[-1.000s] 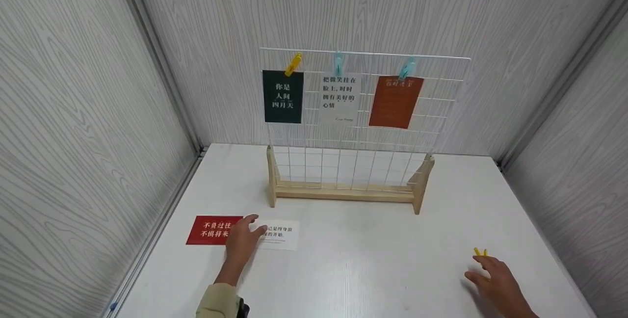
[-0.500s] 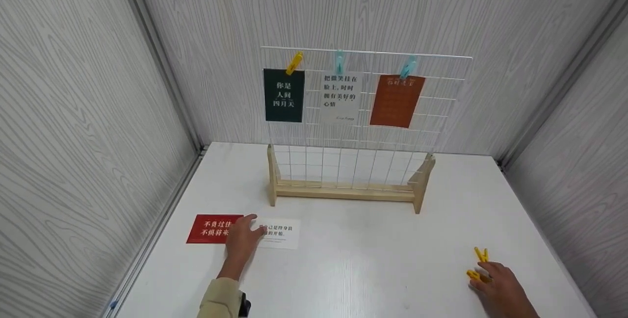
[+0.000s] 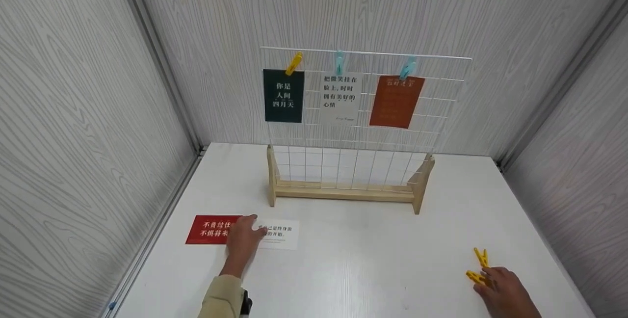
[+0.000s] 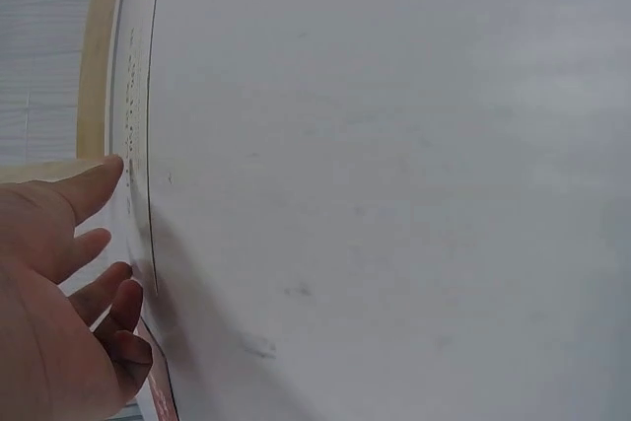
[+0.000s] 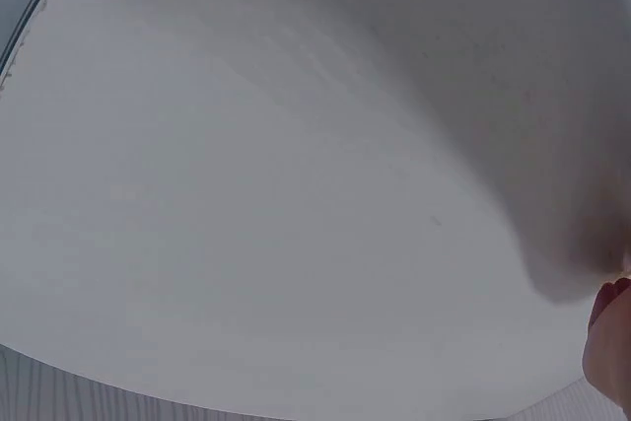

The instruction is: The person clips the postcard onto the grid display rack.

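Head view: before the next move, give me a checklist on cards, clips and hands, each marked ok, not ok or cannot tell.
1. Hung cards clipped: ok; green card, hung white card and orange card.
2. Wire grid standing in wooden base: ok.
3. Red card and loose white card printed side up: ok.
4. Both loose cards uncovered: not ok; left hand hides part of each.
5. Two yellow clips beside right hand: ok.
6. Nearer clip pinched: cannot tell; fingers partly hide it.

The head view is bright, glare whitening the tabletop toward six o'clock; the greyer right wrist view bows its edge at seven o'clock, soft shadow darkening two o'clock.
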`<state>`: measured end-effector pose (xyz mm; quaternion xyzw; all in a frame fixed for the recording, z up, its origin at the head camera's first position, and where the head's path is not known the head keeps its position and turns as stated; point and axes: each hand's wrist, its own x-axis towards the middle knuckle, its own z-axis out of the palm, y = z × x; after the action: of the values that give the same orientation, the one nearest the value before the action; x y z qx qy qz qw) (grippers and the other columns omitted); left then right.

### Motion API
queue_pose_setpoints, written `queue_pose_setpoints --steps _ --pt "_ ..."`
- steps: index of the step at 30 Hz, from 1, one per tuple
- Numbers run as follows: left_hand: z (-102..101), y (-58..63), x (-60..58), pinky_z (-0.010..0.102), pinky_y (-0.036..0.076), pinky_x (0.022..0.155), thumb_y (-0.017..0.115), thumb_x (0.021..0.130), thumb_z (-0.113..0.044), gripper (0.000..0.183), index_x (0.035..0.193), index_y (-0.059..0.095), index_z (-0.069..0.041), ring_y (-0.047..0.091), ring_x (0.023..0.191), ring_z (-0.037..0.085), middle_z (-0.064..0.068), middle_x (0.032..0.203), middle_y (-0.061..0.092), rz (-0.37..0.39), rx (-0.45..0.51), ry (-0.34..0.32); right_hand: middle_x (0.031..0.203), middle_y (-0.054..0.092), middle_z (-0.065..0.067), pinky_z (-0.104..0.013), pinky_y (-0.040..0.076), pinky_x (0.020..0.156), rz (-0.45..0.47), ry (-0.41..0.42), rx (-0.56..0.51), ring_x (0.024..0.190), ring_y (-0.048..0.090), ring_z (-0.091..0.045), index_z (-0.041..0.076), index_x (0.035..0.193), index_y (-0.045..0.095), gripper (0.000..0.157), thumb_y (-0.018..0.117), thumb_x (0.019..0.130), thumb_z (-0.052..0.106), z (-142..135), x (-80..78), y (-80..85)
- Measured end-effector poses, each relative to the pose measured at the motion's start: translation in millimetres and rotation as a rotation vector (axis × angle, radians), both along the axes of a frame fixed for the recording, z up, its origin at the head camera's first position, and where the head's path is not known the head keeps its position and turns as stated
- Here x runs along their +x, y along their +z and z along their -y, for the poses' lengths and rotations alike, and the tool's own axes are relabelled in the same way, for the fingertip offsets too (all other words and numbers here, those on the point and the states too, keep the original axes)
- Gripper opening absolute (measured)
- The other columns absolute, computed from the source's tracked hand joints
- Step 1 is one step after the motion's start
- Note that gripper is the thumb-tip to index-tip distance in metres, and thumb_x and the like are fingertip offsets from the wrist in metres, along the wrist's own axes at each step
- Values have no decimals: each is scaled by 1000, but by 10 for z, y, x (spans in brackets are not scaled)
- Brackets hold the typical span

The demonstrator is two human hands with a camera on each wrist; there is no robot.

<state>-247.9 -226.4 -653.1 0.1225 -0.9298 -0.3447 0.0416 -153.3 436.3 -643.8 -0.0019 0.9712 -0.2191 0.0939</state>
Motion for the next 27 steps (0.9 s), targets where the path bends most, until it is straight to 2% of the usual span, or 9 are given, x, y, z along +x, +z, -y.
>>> queue_pose_setpoints --steps 10,15,21,27 --pt "-19 -33 23 56 40 108 73 93 -23 46 136 61 -8 49 132 36 14 141 58 -27 -17 -12 127 58 -26 -62 45 96 95 -27 -61 118 53 -46 -10 132 56 82 58 94 63 -128 -17 -31" --pt "-10 -37 25 57 39 109 72 94 -23 48 138 59 -9 47 133 35 13 143 57 -20 -16 -23 123 60 -24 -62 45 94 55 -7 -35 114 55 -44 -8 126 60 76 56 95 62 -136 6 -42" --pt "4 -30 12 54 37 111 72 94 -21 49 140 58 -11 46 135 32 10 146 57 -1 -7 -45 116 62 -16 -56 49 90 -11 -33 -17 108 57 -35 -3 120 65 67 63 93 59 -90 40 -50" --pt "13 -14 21 53 34 114 70 95 -20 46 139 59 -12 45 137 31 8 146 57 -10 -25 -77 112 62 -10 -47 50 86 7 -58 -28 103 57 -26 -1 118 66 62 64 93 57 -62 44 -41"
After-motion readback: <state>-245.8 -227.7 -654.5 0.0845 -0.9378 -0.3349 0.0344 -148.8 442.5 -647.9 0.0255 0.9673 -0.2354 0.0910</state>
